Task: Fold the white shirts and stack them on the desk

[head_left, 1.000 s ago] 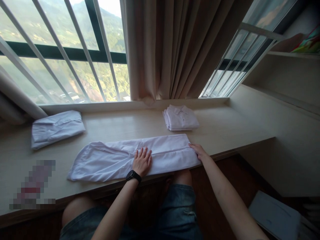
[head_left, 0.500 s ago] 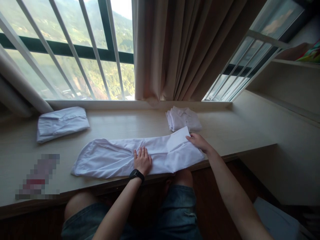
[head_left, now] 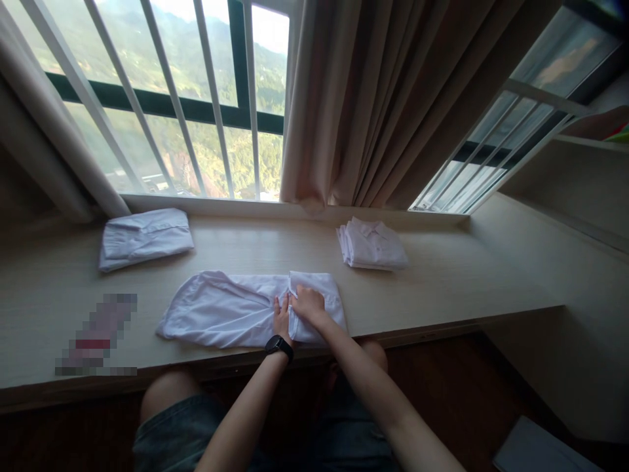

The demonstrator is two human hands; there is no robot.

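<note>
A white shirt (head_left: 221, 308) lies in a long strip along the front of the desk, its right end folded back to the left. My left hand (head_left: 282, 320) rests flat on the cloth just beside the folded edge, fingers stretched out, with a black watch (head_left: 279, 347) on the wrist. Right next to it, my right hand (head_left: 308, 305) has its fingers curled on the edge of the folded-over part. The curled fingers partly hide that edge. Creases run across the left half of the shirt.
A folded white garment (head_left: 146, 239) lies at the back left of the desk (head_left: 417, 295). At the back right sits a stack of folded white shirts (head_left: 376, 244), a collar on top. A pixelated object (head_left: 98, 337) is at front left. Barred windows and curtains (head_left: 373, 98) stand behind.
My right hand has brought the shirt's right end over to the left, beside my left hand, making the strip shorter. The camera view has shifted slightly left.
</note>
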